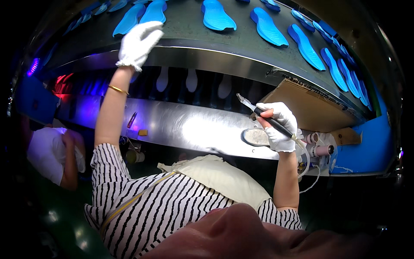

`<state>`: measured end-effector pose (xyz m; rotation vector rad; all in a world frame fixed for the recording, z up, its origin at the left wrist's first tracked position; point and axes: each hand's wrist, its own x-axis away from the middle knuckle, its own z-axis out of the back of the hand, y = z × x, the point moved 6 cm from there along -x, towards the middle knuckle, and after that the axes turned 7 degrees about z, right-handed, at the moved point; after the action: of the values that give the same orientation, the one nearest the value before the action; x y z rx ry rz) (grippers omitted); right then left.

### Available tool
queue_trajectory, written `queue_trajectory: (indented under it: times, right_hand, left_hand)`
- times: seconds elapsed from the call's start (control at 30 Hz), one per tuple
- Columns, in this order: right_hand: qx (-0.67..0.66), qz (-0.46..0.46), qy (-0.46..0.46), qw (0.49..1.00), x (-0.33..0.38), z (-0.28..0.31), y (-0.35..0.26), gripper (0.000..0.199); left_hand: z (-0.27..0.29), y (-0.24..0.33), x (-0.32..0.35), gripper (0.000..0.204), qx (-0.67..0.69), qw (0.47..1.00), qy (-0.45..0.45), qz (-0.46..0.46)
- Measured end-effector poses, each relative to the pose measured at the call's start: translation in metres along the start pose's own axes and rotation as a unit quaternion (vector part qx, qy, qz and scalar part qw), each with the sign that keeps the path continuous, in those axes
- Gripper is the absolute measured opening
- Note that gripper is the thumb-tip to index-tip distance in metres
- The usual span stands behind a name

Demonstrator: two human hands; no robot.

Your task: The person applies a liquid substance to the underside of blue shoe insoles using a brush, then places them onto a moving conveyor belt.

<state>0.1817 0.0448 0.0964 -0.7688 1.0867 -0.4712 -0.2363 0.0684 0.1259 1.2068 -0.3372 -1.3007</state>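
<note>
My left hand (140, 45), in a white glove, reaches over the dark conveyor belt (181, 26) at the far left. Its fingers are stretched out beside two blue shoe soles, one of them (128, 20) just left of the fingertips; whether it touches either is unclear. My right hand (282, 127), in a white glove with bare fingertips, grips a black-handled glue brush (276, 123). The brush's pale tip points up and left, and a clear hose leaves its lower end. Under this hand, an oval, dark-rimmed piece with a whitish top (255, 137) lies on the metal ledge.
More blue soles (268, 26) lie along the belt. White shapes (191, 80) show on a lower level. The metal ledge (172, 118) carries a red cutter (132, 120) and a yellow block (142, 132). Cardboard (310, 105) and spools (323, 150) stand right; another person (54, 151) is left.
</note>
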Motion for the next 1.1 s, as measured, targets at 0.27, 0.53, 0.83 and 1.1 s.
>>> queue_trajectory:
  times: [0.27,0.53,0.83,1.1]
  right_hand:
    - [0.004,0.018,-0.046,0.999,0.000,-0.022,0.003,0.021]
    - [-0.021,-0.065,-0.057,0.996,0.012,-0.011,0.025,0.020]
    - [-0.100,-0.116,0.052,0.987,0.031,0.003,0.044,0.023]
    - [-0.178,-0.125,0.092,0.972,0.039,-0.004,0.030,0.023]
  left_hand:
    - [0.125,-0.055,-0.007,0.022,-0.473,0.868,0.112,0.098]
    - [0.097,0.044,0.058,0.026,-0.055,0.961,0.257,-0.086]
    - [0.004,0.109,0.077,0.052,0.563,0.795,-0.223,-0.024]
    - [-0.191,0.039,0.176,0.086,0.711,0.543,-0.256,0.366]
